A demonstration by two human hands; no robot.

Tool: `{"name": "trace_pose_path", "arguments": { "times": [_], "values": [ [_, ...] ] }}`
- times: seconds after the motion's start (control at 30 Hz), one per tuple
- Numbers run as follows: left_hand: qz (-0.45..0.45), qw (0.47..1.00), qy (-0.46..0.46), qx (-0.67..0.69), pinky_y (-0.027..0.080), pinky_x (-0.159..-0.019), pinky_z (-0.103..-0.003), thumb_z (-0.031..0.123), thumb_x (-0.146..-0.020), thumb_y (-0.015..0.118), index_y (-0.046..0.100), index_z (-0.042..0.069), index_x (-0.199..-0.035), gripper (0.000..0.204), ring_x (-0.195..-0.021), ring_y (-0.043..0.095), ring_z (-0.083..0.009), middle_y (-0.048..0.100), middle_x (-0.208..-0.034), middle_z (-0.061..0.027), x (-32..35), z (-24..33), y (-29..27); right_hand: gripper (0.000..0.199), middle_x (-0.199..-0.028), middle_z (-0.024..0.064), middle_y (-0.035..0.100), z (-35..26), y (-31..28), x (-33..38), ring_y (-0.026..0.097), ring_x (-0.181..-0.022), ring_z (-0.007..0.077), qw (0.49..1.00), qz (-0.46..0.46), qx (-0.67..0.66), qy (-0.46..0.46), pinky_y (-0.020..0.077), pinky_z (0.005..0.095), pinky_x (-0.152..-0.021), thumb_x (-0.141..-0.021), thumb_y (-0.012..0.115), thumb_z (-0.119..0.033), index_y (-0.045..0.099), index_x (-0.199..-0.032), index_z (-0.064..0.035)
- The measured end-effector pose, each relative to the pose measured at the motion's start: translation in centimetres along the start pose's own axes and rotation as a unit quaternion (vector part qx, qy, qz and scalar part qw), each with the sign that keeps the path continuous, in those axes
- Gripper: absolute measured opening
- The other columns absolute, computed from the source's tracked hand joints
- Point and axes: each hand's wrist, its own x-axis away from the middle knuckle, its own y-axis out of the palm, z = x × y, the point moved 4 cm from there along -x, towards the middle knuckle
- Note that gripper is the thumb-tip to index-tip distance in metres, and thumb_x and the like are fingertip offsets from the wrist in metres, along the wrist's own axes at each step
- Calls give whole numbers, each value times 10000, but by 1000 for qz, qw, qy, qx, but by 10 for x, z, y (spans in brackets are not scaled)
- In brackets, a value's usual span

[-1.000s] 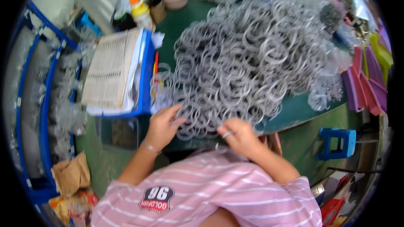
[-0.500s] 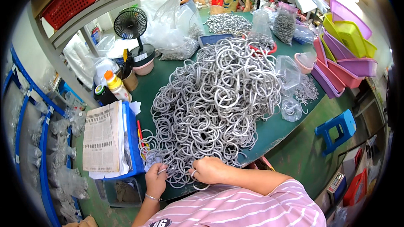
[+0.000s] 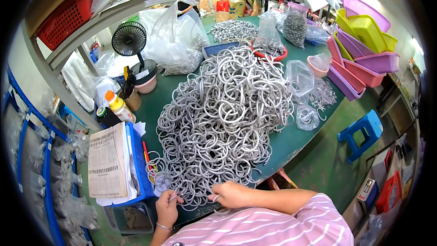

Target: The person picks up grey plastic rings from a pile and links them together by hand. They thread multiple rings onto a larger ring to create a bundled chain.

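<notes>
A big heap of silver-grey open rings (image 3: pixel 218 123) covers the middle of the table and spills toward me. At its near left edge my left hand (image 3: pixel 167 208) is closed, thumb and fingers pinching a grey ring (image 3: pixel 173 197). To the right, my right hand (image 3: pixel 232 195) is closed on another grey ring (image 3: pixel 216 197), which sticks out from its fingertips toward the left hand. Both hands are close to the table's front edge, a short gap apart. The right fingers are partly hidden behind the back of that hand.
Left of the heap stand a blue bin (image 3: pixel 144 177) with newspaper (image 3: pixel 108 161), a glue bottle (image 3: pixel 119 105) and a fan (image 3: pixel 129 39). Clear bags (image 3: pixel 298 82) and small hooks (image 3: pixel 322 94) lie right. Stacked plastic baskets (image 3: pixel 364 59) and a blue stool (image 3: pixel 362 134) are farther right.
The whole view has shifted slightly, so the heap and table sit more to the left. Both hands remain pinched at the heap's near edge, lower in the picture.
</notes>
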Motion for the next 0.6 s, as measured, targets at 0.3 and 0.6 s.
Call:
{"name": "trace_pose_path", "arguments": {
  "times": [0.3,0.6],
  "values": [
    [-52,993,-100,-40,444,-499,-234,151,-952,516,620,-27,-849,230,-503,556,-94,572,-553,-53,-17,8,5,448,-566,72,601,-1,21,-24,581,-456,136,975,-76,-183,97,495,281,-446,-952,526,-360,599,-765,41],
    [-18,971,-166,170,417,-502,-224,194,-954,544,626,-40,-801,291,-492,499,-89,538,-557,-20,-27,-13,-2,352,-625,83,639,14,19,0,632,-528,162,987,-16,-148,59,508,316,-516,-959,502,-270,581,-773,18]
  ]
}}
